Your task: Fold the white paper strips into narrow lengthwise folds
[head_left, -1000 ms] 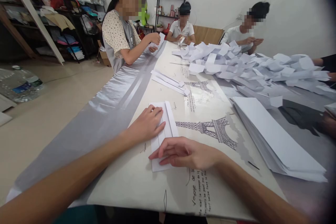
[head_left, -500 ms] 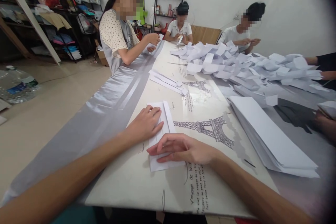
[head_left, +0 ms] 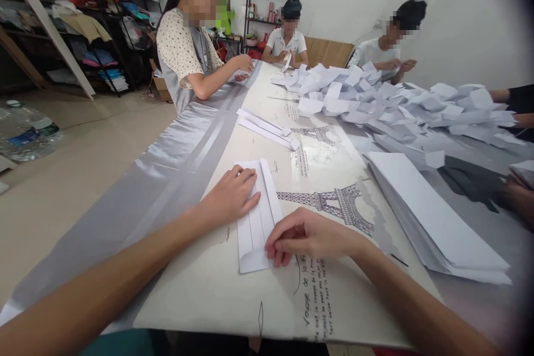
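Note:
A long white paper strip (head_left: 255,221), folded lengthwise, lies on the table in front of me. My left hand (head_left: 231,196) rests flat on its upper left part with the fingers stretched out, pressing it down. My right hand (head_left: 306,235) sits at the strip's lower right edge with the fingers curled, the tips pinching the paper's edge near its bottom corner.
A thick stack of white sheets (head_left: 434,217) lies to my right. A big heap of folded paper pieces (head_left: 387,103) covers the far right of the table. More folded strips (head_left: 267,128) lie beyond. Three people sit folding paper at the far end. Shelves stand at left.
My right hand has slid off the strip's middle to its lower right edge and curled its fingers. My left hand has stayed in place.

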The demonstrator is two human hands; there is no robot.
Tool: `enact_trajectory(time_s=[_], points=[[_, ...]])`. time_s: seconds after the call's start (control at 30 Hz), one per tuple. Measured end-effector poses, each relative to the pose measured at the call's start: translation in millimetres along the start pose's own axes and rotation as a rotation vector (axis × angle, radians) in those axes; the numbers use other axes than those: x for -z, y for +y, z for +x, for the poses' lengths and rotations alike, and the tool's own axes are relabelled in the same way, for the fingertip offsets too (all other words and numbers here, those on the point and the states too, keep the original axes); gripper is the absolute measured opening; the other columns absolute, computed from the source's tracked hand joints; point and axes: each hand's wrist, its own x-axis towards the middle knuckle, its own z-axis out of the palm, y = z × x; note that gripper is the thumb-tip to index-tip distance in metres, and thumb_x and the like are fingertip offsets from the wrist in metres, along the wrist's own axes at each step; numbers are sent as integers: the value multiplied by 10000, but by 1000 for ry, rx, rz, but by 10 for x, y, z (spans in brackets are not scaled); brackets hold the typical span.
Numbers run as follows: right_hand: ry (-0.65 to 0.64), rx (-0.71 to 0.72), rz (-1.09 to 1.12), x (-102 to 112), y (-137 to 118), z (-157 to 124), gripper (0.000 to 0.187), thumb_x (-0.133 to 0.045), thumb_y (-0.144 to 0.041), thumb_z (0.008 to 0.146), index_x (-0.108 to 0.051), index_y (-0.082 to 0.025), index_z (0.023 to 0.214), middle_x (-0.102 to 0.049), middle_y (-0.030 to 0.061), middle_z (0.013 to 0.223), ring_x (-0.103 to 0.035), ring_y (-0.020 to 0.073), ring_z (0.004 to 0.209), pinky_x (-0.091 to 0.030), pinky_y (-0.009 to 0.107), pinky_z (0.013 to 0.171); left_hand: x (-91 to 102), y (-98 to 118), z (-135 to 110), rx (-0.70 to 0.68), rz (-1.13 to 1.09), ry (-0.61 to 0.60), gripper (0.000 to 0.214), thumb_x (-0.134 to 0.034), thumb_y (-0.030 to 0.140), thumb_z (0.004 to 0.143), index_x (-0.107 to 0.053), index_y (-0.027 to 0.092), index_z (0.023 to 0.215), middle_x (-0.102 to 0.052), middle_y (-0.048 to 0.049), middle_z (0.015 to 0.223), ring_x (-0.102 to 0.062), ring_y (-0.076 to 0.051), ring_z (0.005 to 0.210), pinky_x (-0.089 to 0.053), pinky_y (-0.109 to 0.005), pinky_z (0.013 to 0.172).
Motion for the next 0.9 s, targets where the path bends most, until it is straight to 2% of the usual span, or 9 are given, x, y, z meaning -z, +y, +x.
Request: enact_trajectory(time_s=[0.17,0.37,0.53,0.7,0.8,0.9], points=[[33,-19,-20,-25,28,24,64,-678,-239,924,-686,-179,946,-767,54,864,-757,186,828,-623,341,780,5,4,5,-5,-21,13,396,-402,358,1024,-602,91,1237,-616,-168,1264,-500,-317,1109,-446,-472,982],[25,0,79,-30,-10,0,135,-687,-253,927,-578,-198,985,-764,48,883,-753,179,798,-618,356,769,9,0,1,-13,-16,32,377,-409,351,1026,-614,94,1210,-620,-161,1249,-508,-303,1077,-453,-459,976],[-18,-29,62,-23,-15,7,143,-687,-294,929,-595,-185,929,-769,58,891,-746,162,757,-610,328,742,-3,-16,-3,-16,-33,43,363,-421,349,1026,-628,106,1198,-626,-153,1259,-510,-304,1094,-465,-458,972],[26,-49,40,-20,0,12,198,-720,-313,908,-573,-196,972,-738,23,818,-760,181,745,-595,296,679,-33,-30,-5,-19,-36,61,370,-438,348,1025,-635,92,1206,-633,-157,1261,-513,-303,1097,-465,-454,979],[11,-37,22,-20,-14,4,166,-713,-292,912,-584,-192,943,-730,17,764,-756,181,742,-587,284,664,-40,-29,-6,-20,-33,68,365,-446,345,1021,-632,96,1212,-635,-156,1260,-517,-301,1094,-466,-451,974],[-59,11,11,-21,-31,-7,133,-693,-295,925,-639,-174,936,-767,62,889,-742,158,773,-593,286,708,-35,-25,-6,-25,-17,57,369,-437,339,1023,-628,92,1221,-635,-155,1262,-516,-302,1093,-462,-449,980]])
